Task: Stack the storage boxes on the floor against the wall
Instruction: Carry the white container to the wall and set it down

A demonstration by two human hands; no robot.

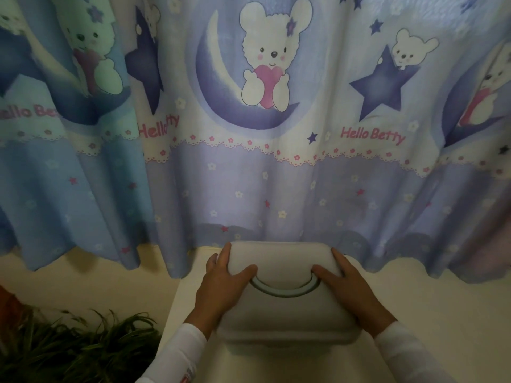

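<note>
A pale grey storage box point(284, 313) with rounded corners and a curved blue-grey handle point(284, 290) on its lid sits low in the middle of the head view. It rests on a larger white box point(356, 363) beneath it. My left hand point(221, 286) clasps the small box's left side, thumb lying on the lid beside the handle. My right hand point(351, 286) clasps the right side the same way. Both sleeves are white. The far edge of the small box is close to the curtain's hem.
A blue and lilac curtain point(257, 161) printed with bears, moons and stars hangs across the whole back, its hem just above the cream floor point(91, 283). A green grassy plant point(77, 346) fills the lower left corner.
</note>
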